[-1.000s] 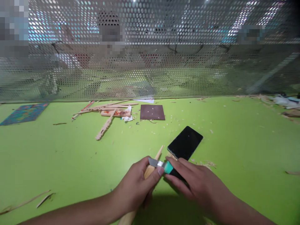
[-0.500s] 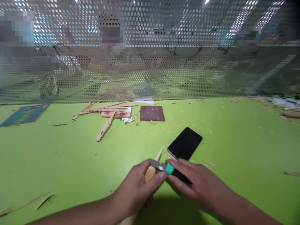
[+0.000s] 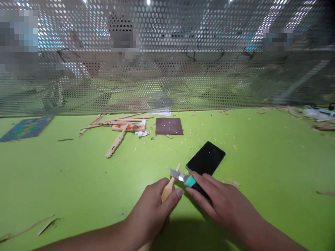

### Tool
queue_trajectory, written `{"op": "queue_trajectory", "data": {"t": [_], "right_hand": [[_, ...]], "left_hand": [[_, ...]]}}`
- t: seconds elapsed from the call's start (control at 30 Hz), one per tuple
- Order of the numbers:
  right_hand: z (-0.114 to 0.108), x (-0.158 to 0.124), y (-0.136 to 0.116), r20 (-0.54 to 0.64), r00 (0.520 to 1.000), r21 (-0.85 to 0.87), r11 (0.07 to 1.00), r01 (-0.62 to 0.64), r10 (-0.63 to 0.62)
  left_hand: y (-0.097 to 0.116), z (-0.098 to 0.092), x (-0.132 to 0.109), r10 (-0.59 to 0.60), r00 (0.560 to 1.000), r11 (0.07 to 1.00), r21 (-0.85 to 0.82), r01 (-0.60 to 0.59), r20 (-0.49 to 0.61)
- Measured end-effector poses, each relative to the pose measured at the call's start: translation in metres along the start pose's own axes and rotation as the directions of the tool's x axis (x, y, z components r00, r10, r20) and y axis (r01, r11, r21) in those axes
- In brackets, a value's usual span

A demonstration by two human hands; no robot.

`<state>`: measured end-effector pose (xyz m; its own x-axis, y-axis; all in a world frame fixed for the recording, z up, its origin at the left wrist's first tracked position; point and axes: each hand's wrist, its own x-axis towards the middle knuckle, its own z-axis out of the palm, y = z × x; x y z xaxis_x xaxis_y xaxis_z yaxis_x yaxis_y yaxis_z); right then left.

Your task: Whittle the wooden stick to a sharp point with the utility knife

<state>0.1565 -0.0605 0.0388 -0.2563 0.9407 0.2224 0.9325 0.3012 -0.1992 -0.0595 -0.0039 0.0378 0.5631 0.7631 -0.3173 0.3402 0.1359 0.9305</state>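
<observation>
My left hand is closed around a pale wooden stick, whose narrow pointed end sticks out past the thumb and forefinger, away from me. In my right hand is a utility knife with a black and teal handle. Its metal blade lies across the thin part of the stick, a little below the tip; whether it touches the wood I cannot tell. Just beyond the right hand's fingers lies a black phone. My palms hide most of the knife handle and the stick's lower part.
Beyond the phone lies a brown sandpaper square. Carved wooden sticks lie in a pile at back left, near a colourful patterned sheet. Wood shavings dot the green table. A perforated metal screen stands along the back.
The knife in my right hand has moved away from me along the stick, from near my left thumb to closer to the tip. My left hand keeps its hold.
</observation>
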Motion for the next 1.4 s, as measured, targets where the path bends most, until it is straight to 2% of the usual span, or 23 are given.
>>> {"op": "queue_trajectory", "data": {"t": [0.13,0.27,0.47,0.6,0.73,0.83,0.93,1.0,1.23,1.4], "right_hand": [[-0.003,0.002,0.009,-0.026,0.999,0.017,0.999,-0.030,0.031],[-0.004,0.003,0.015,0.017,0.999,0.092,0.994,-0.050,0.048],[-0.006,0.005,0.019,0.035,0.998,0.145,0.988,-0.056,0.052],[-0.006,0.005,0.018,0.042,0.998,0.199,0.978,-0.059,0.051],[-0.006,0.004,0.014,0.029,1.000,0.172,0.985,-0.017,0.013],[-0.007,0.003,0.009,0.117,0.993,0.215,0.977,-0.014,-0.012],[-0.008,0.003,0.004,0.237,0.971,0.288,0.957,-0.030,-0.041],[-0.007,0.004,0.001,0.261,0.964,0.303,0.953,-0.028,-0.054],[-0.002,0.003,-0.003,0.204,0.978,0.214,0.977,-0.009,-0.036],[0.001,0.002,-0.001,-0.034,0.996,0.021,0.997,0.077,-0.077]], "left_hand": [[-0.001,-0.001,-0.003,-0.046,0.996,0.989,-0.137,0.056,0.076],[-0.003,-0.003,-0.003,-0.035,0.991,0.946,-0.316,0.074,0.125],[-0.007,-0.008,0.003,-0.003,0.982,0.909,-0.409,0.081,0.188],[-0.009,-0.009,0.002,-0.031,0.975,0.901,-0.417,0.123,0.221],[-0.007,-0.010,0.000,-0.004,0.969,0.903,-0.415,0.109,0.245],[-0.002,-0.011,0.000,0.032,0.963,0.922,-0.379,0.074,0.268],[0.000,-0.012,0.000,0.042,0.969,0.951,-0.308,0.035,0.242],[-0.001,-0.012,0.000,0.036,0.974,0.964,-0.264,0.025,0.223],[-0.003,-0.008,0.000,0.044,0.988,0.982,-0.188,-0.015,0.151],[0.002,-0.007,0.000,0.018,0.992,0.993,-0.120,-0.003,0.124]]}}
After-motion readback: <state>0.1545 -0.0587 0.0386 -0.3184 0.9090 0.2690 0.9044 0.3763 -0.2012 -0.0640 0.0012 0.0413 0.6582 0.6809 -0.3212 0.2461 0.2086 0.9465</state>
